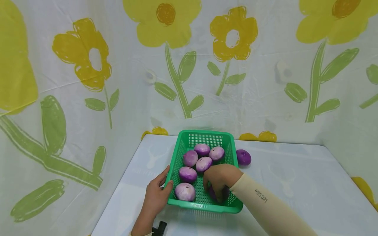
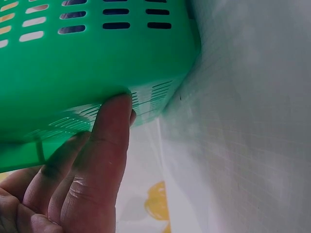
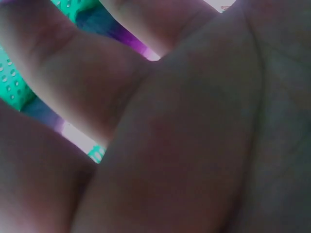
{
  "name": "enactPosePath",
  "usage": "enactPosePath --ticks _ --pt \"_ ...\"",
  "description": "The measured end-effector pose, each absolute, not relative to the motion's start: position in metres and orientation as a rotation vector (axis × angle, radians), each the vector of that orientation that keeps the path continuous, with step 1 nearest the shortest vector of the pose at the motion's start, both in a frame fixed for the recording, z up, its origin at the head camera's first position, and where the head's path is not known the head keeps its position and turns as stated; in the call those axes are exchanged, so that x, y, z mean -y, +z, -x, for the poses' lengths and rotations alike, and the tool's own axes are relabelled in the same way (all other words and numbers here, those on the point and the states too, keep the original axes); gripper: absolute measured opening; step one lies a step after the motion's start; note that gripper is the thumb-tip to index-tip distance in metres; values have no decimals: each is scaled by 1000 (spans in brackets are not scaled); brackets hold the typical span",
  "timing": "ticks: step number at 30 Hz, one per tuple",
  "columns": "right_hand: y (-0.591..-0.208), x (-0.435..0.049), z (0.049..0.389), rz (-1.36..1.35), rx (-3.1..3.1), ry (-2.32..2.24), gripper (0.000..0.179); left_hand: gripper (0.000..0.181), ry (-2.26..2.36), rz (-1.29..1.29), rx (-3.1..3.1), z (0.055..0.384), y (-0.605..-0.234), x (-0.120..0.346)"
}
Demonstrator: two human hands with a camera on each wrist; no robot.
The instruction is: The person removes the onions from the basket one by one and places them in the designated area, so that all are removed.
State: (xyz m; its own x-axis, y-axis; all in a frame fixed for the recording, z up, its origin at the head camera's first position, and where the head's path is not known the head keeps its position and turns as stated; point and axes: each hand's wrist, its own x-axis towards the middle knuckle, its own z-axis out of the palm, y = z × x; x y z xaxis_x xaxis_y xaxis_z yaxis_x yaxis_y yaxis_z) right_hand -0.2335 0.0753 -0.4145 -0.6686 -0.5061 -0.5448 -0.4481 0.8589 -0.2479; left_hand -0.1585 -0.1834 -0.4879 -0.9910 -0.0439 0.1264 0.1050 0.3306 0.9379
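A green plastic basket (image 1: 203, 206) with slotted walls holds several purple onions, among them a pale one (image 1: 185, 191) in its near left corner. My left hand (image 1: 156, 194) grips the basket's left side, thumb at the rim and fingers along the outside wall. The left wrist view shows those fingers (image 2: 104, 155) against the green wall. Inside the basket, at its near right, my right hand (image 1: 220, 178) holds a dark purple onion (image 1: 226, 193) with fingers curled down over it. The right wrist view is mostly filled by the palm and fingers, with bits of purple and green between them.
One more purple onion (image 1: 243, 157) lies on the white table (image 1: 283, 183), just outside the basket's right wall. A curtain (image 1: 260, 82) printed with yellow flowers encloses the table at the back and sides. Something small and black (image 1: 160, 227) shows by the left wrist.
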Motion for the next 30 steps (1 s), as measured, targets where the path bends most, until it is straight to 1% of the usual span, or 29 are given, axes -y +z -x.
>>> enactPosePath --ticks 8,11,17,21,26,30 --pt "-417 -78 235 680 -2387 -158 40 58 -1755 56 2455 158 -488 182" --pt "-417 -79 236 667 -2385 -169 43 58 -1748 56 2456 158 -488 182" --pt "-414 -81 237 632 -2386 -202 51 58 -1747 49 2451 158 -488 182" --pt "-411 -83 238 647 -2384 -237 60 58 -1760 39 2445 158 -488 183" --pt "-408 -88 241 760 -2387 -291 70 59 -1768 29 2444 158 -489 183" --pt "-405 -96 243 883 -2386 -381 69 59 -1765 28 2444 158 -489 183"
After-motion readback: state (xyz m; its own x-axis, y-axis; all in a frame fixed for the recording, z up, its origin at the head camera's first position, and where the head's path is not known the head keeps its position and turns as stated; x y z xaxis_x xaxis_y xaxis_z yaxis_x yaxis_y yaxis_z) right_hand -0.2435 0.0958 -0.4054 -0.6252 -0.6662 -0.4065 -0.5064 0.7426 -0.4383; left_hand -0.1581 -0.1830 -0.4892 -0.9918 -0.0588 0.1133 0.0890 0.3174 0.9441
